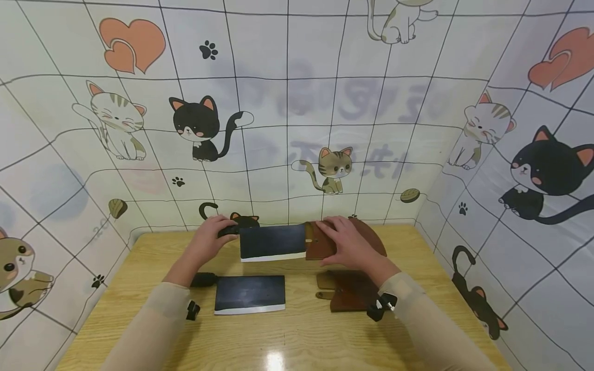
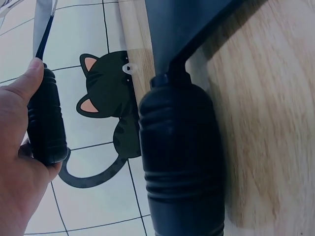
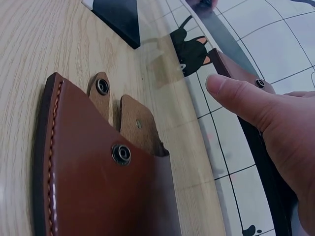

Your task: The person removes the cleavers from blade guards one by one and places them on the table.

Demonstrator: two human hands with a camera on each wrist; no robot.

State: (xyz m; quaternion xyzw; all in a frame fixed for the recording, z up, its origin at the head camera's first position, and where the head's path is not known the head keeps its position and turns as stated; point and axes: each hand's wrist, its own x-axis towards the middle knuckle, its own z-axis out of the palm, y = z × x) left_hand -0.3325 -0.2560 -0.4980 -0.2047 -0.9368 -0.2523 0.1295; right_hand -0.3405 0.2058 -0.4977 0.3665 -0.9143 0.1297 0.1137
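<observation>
My left hand grips the black ridged handle of a cleaver. Its dark blade, with a bright lower edge, points right and lies level above the table. A brown leather sheath is held in my right hand, the thumb pressed on its face. The blade's far end meets the sheath's mouth; whether any of it is inside, I cannot tell. Nearer to me, a second cleaver lies on the table, handle to the left. A second sheath rests below my right hand, its snap straps spread leftward.
Everything is over a light wooden table. A white cloth wall with grid lines and cartoon cats rises behind it and along both sides. The second sheath has metal snaps and stitching along one edge.
</observation>
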